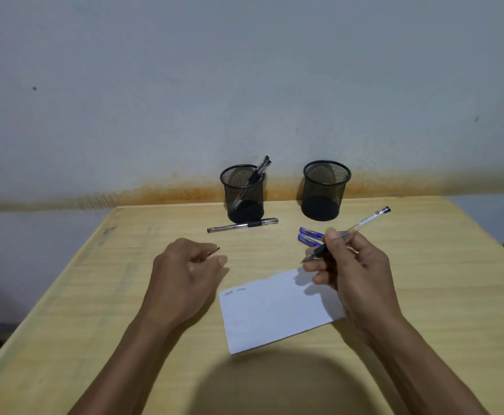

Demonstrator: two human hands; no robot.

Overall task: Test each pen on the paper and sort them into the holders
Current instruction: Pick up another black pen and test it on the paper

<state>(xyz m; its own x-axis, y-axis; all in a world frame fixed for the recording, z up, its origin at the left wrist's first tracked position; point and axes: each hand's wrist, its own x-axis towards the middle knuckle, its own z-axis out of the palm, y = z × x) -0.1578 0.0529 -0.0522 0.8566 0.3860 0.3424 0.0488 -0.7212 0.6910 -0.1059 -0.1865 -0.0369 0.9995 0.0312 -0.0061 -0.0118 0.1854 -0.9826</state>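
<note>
Our right hand (pixel 349 265) pinches a clear pen (pixel 361 224) near its dark grip, tip aimed down-left just above the far right corner of the paper (pixel 274 310), tail pointing up-right toward the empty holder (pixel 325 190). Our left hand (pixel 184 271) sits loosely curled beside the paper's left edge, pinching something small, likely a cap. Two blue pens (pixel 309 236) lie just behind the right hand; another clear pen (pixel 242 225) lies crosswise before the left holder (pixel 242 193), which holds pens.
</note>
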